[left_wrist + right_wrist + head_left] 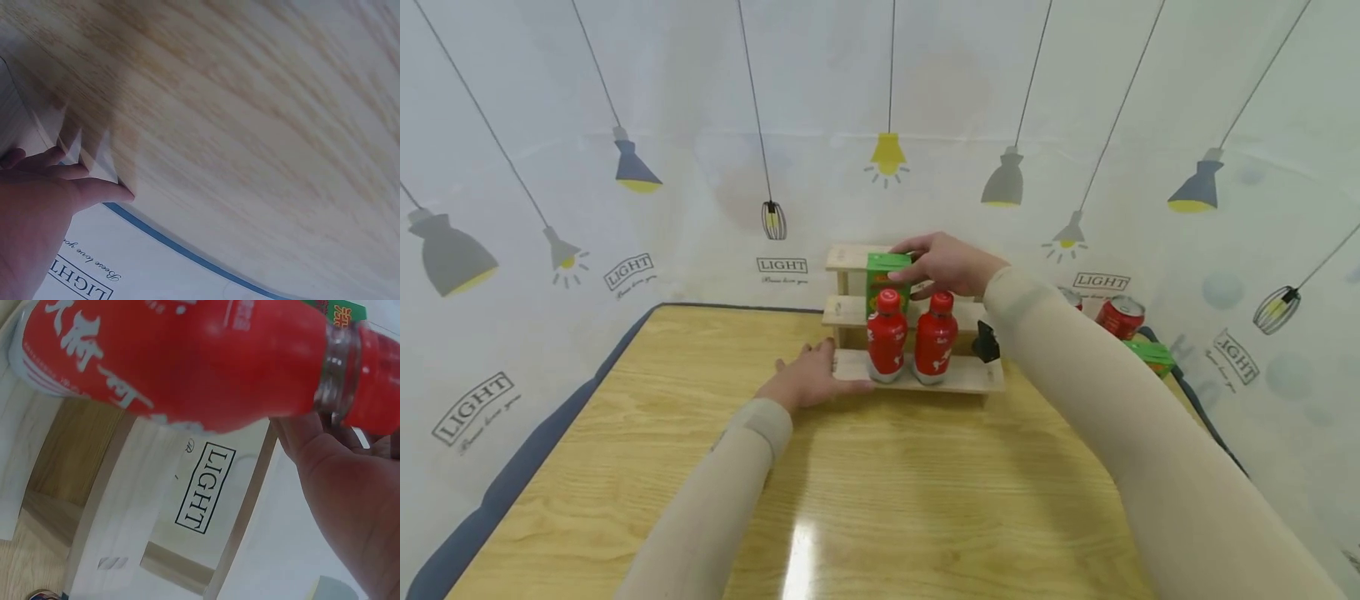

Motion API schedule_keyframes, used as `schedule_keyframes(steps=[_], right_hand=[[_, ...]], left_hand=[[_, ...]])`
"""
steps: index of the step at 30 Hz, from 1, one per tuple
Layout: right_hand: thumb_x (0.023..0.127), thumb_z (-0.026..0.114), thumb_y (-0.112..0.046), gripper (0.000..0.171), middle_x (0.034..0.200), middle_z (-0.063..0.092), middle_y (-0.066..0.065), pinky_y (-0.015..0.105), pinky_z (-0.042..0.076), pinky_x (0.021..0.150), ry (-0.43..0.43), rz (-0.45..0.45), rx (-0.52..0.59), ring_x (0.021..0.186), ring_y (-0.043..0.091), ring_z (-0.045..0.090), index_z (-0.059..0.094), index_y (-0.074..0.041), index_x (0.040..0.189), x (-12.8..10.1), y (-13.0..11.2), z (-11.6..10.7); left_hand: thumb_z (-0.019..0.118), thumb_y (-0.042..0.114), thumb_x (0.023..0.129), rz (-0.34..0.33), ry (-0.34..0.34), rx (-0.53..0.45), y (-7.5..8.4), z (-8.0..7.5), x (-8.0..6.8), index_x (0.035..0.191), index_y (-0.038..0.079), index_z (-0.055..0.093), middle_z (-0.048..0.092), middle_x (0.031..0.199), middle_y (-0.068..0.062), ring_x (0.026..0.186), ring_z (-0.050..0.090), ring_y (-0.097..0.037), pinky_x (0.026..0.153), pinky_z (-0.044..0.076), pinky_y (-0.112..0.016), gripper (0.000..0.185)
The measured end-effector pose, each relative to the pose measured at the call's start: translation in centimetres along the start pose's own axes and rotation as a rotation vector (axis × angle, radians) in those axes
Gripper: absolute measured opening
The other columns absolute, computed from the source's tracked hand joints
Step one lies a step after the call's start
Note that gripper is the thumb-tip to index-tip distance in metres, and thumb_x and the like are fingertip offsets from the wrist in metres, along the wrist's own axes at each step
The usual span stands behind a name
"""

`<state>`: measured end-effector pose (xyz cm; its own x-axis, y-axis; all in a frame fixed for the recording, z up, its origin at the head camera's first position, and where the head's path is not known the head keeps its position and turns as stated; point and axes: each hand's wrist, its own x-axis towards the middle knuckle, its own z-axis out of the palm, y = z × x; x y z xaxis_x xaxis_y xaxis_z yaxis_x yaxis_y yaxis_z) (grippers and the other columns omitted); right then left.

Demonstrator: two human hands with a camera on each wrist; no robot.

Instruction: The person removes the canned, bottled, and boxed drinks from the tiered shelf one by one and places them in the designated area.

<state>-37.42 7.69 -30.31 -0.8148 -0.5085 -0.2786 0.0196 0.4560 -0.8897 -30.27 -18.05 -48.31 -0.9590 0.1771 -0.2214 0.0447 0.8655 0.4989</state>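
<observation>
A three-step wooden rack (958, 382) stands at the back of the table. On its middle step is a green drink carton (877, 282), upright, and my right hand (951, 265) grips it from the right with the thumb in front. Two red bottles (887, 340) with red caps stand side by side on the lowest step. In the right wrist view one red bottle (187, 362) covers much of the carton and the fingers. My left hand (808, 379) touches the rack's lower left end, its thumb along the front edge and its fingers (103, 189) spread.
Right of the rack, partly behind my right arm, are a red can (1122, 317), part of another, and a second green carton (1152, 357) lying down. A small black object (987, 342) is at the rack's right side. A printed curtain (700, 167) hangs behind the table.
</observation>
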Motion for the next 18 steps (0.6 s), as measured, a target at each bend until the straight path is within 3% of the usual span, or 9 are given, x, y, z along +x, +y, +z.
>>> schedule_keyframes(steps=[8, 18], right_hand=[[0.102, 0.073, -0.022, 0.05, 0.142, 0.06, 0.011, 0.053, 0.054, 0.115, 0.043, 0.02, -0.048, 0.13, 0.03, 0.061, 0.058, -0.017, 0.149, -1.2, 1.4, -1.9], [0.103, 0.071, -0.018, 0.057, 0.151, 0.053, 0.017, 0.056, 0.055, 0.112, 0.068, 0.012, 0.003, 0.134, 0.033, 0.06, 0.049, -0.013, 0.156, -3.3, 3.5, -4.8]], left_hand=[[0.053, 0.111, 0.057, 0.008, 0.0, 0.012, 0.1, 0.2, 0.1, 0.168, 0.011, 0.024, 0.037, 0.173, -0.015, 0.165, 0.019, -0.045, 0.121, 0.006, -0.087, 0.153], [0.054, 0.111, 0.056, 0.001, 0.001, 0.015, 0.0, 0.1, 0.1, 0.167, 0.01, 0.026, 0.037, 0.172, -0.017, 0.165, 0.02, -0.045, 0.122, 0.007, -0.086, 0.153]])
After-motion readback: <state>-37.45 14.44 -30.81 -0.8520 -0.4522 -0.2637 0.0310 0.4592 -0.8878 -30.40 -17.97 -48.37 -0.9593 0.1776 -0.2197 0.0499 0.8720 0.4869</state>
